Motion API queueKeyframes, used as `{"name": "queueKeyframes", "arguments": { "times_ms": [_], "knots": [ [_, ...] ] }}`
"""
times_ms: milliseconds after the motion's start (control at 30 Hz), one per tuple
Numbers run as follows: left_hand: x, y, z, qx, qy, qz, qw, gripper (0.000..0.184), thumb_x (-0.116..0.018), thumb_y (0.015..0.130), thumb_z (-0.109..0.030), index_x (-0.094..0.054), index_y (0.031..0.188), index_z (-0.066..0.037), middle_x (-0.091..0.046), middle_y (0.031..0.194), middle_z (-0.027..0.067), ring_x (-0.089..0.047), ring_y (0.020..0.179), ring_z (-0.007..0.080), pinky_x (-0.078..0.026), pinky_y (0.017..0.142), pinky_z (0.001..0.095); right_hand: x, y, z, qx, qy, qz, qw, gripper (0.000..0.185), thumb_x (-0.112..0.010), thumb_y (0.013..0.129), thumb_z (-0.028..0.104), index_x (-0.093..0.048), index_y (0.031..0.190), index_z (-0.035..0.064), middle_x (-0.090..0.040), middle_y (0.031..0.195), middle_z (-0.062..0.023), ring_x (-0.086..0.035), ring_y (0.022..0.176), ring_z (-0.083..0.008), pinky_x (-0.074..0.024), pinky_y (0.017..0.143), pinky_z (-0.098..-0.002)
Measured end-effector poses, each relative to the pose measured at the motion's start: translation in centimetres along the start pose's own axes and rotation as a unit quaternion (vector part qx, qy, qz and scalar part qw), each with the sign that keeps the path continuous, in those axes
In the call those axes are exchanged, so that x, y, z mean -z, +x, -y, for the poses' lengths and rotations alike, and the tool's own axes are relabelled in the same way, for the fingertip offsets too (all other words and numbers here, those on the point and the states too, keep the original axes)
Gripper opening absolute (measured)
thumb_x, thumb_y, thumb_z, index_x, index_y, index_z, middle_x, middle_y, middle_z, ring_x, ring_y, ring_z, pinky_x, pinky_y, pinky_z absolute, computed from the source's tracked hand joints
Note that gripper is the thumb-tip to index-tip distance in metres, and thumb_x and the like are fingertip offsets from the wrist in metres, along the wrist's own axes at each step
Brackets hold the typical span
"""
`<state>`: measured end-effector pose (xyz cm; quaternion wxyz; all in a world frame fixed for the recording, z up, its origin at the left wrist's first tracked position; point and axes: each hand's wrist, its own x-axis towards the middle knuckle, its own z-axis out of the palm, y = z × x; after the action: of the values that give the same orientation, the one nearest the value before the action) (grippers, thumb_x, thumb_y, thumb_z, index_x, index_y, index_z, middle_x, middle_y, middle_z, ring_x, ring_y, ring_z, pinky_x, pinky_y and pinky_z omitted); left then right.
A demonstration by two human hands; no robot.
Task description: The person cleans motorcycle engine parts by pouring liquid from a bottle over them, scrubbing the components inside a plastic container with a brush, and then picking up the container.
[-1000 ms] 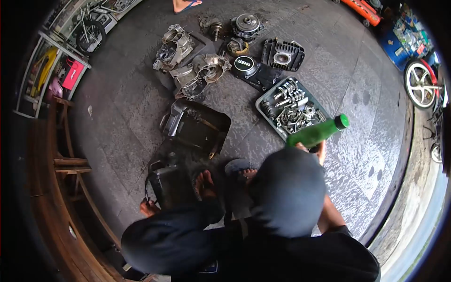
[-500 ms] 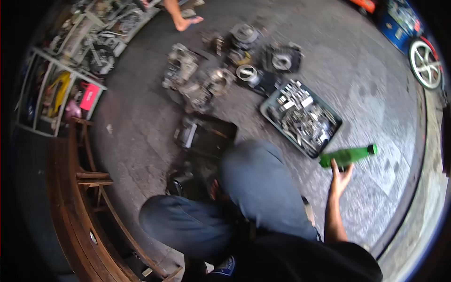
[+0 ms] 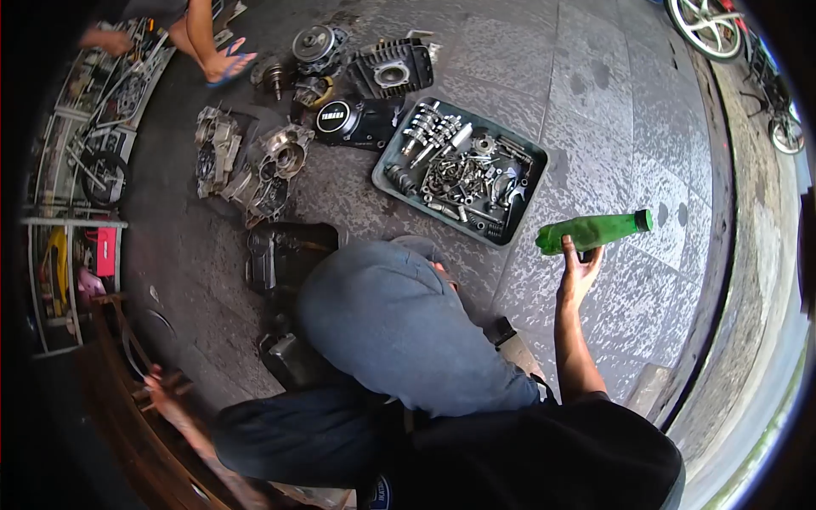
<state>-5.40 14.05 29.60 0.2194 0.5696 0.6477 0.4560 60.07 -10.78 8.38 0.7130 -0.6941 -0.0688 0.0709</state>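
Note:
My right hand (image 3: 581,274) is closed around a green plastic bottle (image 3: 595,230) with a black cap. The bottle lies nearly level, its cap end to the right, above the floor tiles. Down at the left, my left hand (image 3: 163,393) is stretched out beside a brown wooden bench (image 3: 127,429). Motion smears its fingers, and a thin curved line shows just above it; whether the hand holds that is unclear. Ahead of my knee sits a dark tray (image 3: 463,219) full of gears, shafts, springs and small metal parts.
Engine casings (image 3: 276,157), a finned cylinder (image 3: 393,72) and a cover marked YAMAHA (image 3: 337,117) lie on the floor. A black pan (image 3: 302,242) is near my knee. Another person's sandaled foot (image 3: 225,64) stands by the shelves (image 3: 72,223). A white wheel (image 3: 704,25) is at upper right.
My view has swung, so the tray and engine parts appear further left. My left hand has come into view by the bench. The bottle stays in my right hand.

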Motion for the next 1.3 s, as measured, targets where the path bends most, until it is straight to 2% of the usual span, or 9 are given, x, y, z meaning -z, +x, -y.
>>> {"name": "queueKeyframes", "arguments": {
  "times_ms": [67, 167, 333, 467, 600, 800, 867, 1000, 1300],
  "knots": [
    [-4.4, 5.4, -6.6, -0.081, -0.108, 0.093, 0.986, 0.040, -0.043, 0.092, -0.043, -0.058, 0.101, -0.007, -0.057, 0.102, 0.0065, -0.050, 0.104, 0.0147, -0.032, 0.097, 0.0364, 0.4, 0.6, -0.7, -0.007, -0.017, -0.019, 1.000, 0.062, -0.073, 0.075, 0.013, -0.040, 0.126, -0.0017, -0.050, 0.116, -0.0129, -0.048, 0.108, -0.0218, -0.0365, 0.095, -0.0330],
    [-15.6, 9.9, -12.3, -0.023, -0.139, 0.278, 0.950, 0.024, -0.049, 0.091, -0.029, -0.059, 0.096, -0.009, -0.056, 0.103, 0.0029, -0.051, 0.103, 0.0141, -0.035, 0.092, 0.0345, 0.5, 1.1, -0.9, -0.014, -0.021, -0.037, 0.999, 0.062, -0.072, 0.075, 0.013, -0.040, 0.126, -0.0018, -0.051, 0.116, -0.0127, -0.049, 0.108, -0.0217, -0.0362, 0.095, -0.0329],
    [-41.3, 1.6, -13.1, 0.092, -0.127, 0.493, 0.856, 0.016, -0.051, 0.088, -0.026, -0.059, 0.092, -0.014, -0.055, 0.100, -0.0013, -0.046, 0.101, 0.0114, -0.037, 0.082, 0.0360, 1.1, 1.5, -0.8, -0.023, -0.003, -0.084, 0.996, 0.056, -0.072, 0.076, 0.012, -0.044, 0.122, -0.0011, -0.052, 0.114, -0.0109, -0.048, 0.104, -0.0195, -0.0358, 0.092, -0.0318],
    [-57.2, -9.7, -9.4, 0.253, -0.152, 0.519, 0.802, 0.024, -0.055, 0.086, -0.040, -0.057, 0.085, -0.016, -0.059, 0.089, 0.0001, -0.046, 0.082, 0.0120, -0.040, 0.067, 0.0309, 1.6, 1.1, 0.4, -0.030, -0.024, -0.103, 0.994, 0.053, -0.071, 0.076, 0.012, -0.045, 0.121, -0.0001, -0.053, 0.113, -0.0110, -0.049, 0.103, -0.0194, -0.0362, 0.091, -0.0319],
    [-64.9, -17.5, -8.4, 0.354, -0.137, 0.527, 0.761, 0.023, -0.053, 0.088, -0.039, -0.057, 0.081, -0.017, -0.058, 0.076, -0.0050, -0.044, 0.062, 0.0057, -0.041, 0.053, 0.0268, 2.4, 0.7, 0.4, -0.059, -0.015, -0.107, 0.992, 0.058, -0.072, 0.074, 0.010, -0.043, 0.123, 0.0002, -0.051, 0.114, -0.0122, -0.048, 0.107, -0.0214, -0.0371, 0.094, -0.0330],
    [-70.1, -22.0, -8.8, 0.283, -0.030, 0.545, 0.789, 0.033, -0.048, 0.088, -0.046, -0.056, 0.079, -0.015, -0.057, 0.080, -0.0035, -0.039, 0.057, 0.0073, -0.036, 0.043, 0.0228, 1.7, 1.1, 1.5, -0.045, -0.006, -0.110, 0.993, 0.058, -0.072, 0.074, 0.006, -0.042, 0.123, -0.0001, -0.051, 0.115, -0.0115, -0.049, 0.107, -0.0211, -0.0379, 0.093, -0.0323],
    [-71.0, -23.0, -9.6, 0.121, 0.154, 0.514, 0.835, 0.068, -0.036, 0.087, -0.056, -0.051, 0.117, 0.002, -0.046, 0.121, 0.0241, -0.042, 0.113, 0.0364, -0.040, 0.090, 0.0503, 1.8, 1.1, 2.0, -0.057, -0.009, -0.110, 0.992, 0.056, -0.072, 0.074, 0.007, -0.043, 0.122, -0.0001, -0.052, 0.114, -0.0115, -0.049, 0.106, -0.0208, -0.0387, 0.092, -0.0320],
    [-68.9, -22.4, -10.6, -0.070, 0.299, 0.515, 0.800, 0.080, -0.025, 0.085, -0.063, -0.056, 0.108, 0.008, -0.046, 0.116, 0.0295, -0.035, 0.114, 0.0396, -0.027, 0.096, 0.0483, 2.0, 0.8, 2.0, -0.059, -0.036, -0.118, 0.991, 0.056, -0.073, 0.073, 0.009, -0.044, 0.120, -0.0003, -0.052, 0.112, -0.0112, -0.050, 0.104, -0.0205, -0.0384, 0.092, -0.0325],
    [-64.3, -20.6, -9.3, -0.309, 0.250, 0.412, 0.820, 0.034, -0.055, 0.082, -0.030, -0.050, 0.100, -0.001, -0.045, 0.098, 0.0157, -0.042, 0.098, 0.0331, -0.041, 0.077, 0.0441, 1.8, 0.3, 1.7, -0.078, -0.013, -0.098, 0.992, 0.053, -0.073, 0.072, 0.009, -0.046, 0.117, -0.0001, -0.054, 0.109, -0.0110, -0.051, 0.101, -0.0201, -0.0387, 0.091, -0.0324]
  ]
}}
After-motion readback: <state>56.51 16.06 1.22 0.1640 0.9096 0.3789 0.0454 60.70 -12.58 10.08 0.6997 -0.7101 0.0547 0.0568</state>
